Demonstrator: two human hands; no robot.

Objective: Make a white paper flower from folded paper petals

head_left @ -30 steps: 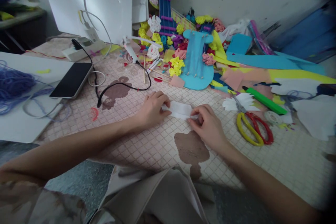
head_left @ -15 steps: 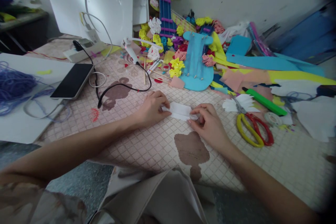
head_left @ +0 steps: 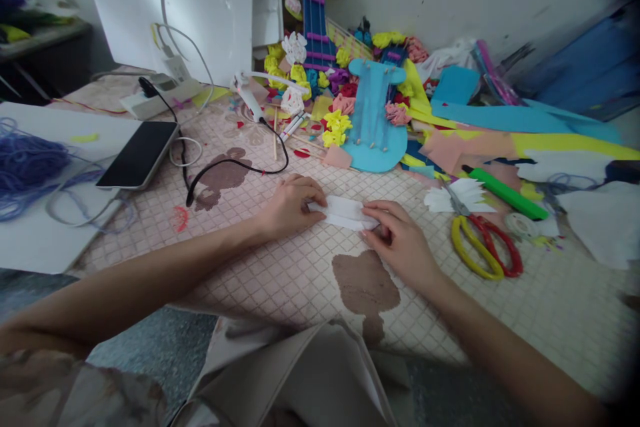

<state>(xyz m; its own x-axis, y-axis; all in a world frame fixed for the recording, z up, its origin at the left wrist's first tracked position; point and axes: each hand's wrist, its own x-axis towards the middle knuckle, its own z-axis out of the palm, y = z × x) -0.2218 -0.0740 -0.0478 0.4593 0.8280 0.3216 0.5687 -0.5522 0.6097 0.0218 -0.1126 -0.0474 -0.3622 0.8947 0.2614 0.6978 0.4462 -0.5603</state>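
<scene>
A small folded strip of white paper (head_left: 345, 212) lies between my hands, just above the quilted tablecloth. My left hand (head_left: 293, 208) pinches its left end between thumb and fingers. At the right end, my right hand (head_left: 400, 233) grips it the same way, with the fingertips on the upper fold and the thumb below. A crease runs lengthwise along the strip. Scissors (head_left: 483, 247) with one yellow and one red handle rest to the right of my right hand, their blades over a fringed white paper piece (head_left: 463, 196).
Ahead stands a blue cut-out shape (head_left: 377, 120) amid crumpled paper flowers (head_left: 336, 128). A glue gun (head_left: 249, 99) with a black cord lies at the back. On the left are a phone (head_left: 140, 155) and purple yarn (head_left: 30, 157); a green cutter (head_left: 509, 195) lies right.
My right hand has shifted slightly right, and its fingers now lie straighter along the paper's right end. The left hand keeps its pinch almost unmoved.
</scene>
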